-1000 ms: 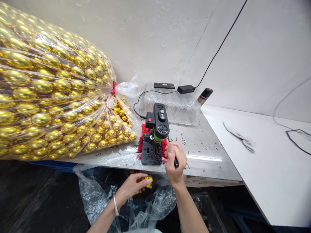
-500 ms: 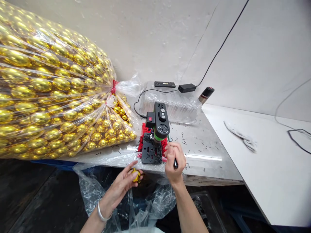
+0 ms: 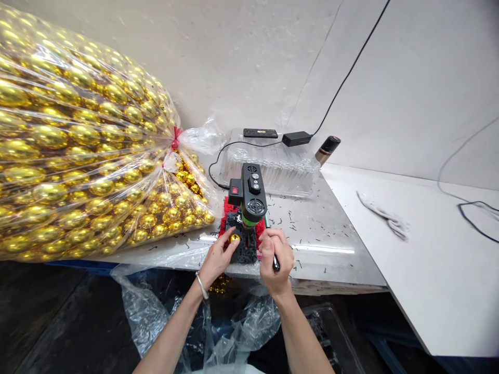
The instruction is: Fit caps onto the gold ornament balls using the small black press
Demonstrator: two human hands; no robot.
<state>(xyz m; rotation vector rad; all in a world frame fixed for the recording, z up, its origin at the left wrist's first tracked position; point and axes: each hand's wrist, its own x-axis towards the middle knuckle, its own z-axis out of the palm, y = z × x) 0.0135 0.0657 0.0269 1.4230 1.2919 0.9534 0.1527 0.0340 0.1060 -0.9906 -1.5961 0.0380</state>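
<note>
Between the thumb and fingers of my left hand [image 3: 219, 255] is a small shiny gold ball [image 3: 234, 238], held over the black base plate [image 3: 246, 253] of a small bench drill press. The black motor head [image 3: 254, 191] of the press stands above the plate, just beyond the ball. My right hand [image 3: 277, 259] is wrapped round the press's black-ended lever handle [image 3: 276, 264], to the right of the base. Dark shavings cover much of the plate, and a red mat [image 3: 260, 228] shows under it.
A large clear bag of gold balls [image 3: 78, 156] fills the left side. Behind the press are a clear plastic tray [image 3: 273, 166], a power adapter [image 3: 296, 138] and a dark bottle [image 3: 327, 149]. A glove [image 3: 384, 213] lies on the white board [image 3: 436, 280]. Clear plastic sheeting [image 3: 234, 327] hangs below the table edge.
My left hand has moved up and right, bringing the gold ball from in front of the table edge to over the base plate. My right hand still grips the lever handle.
</note>
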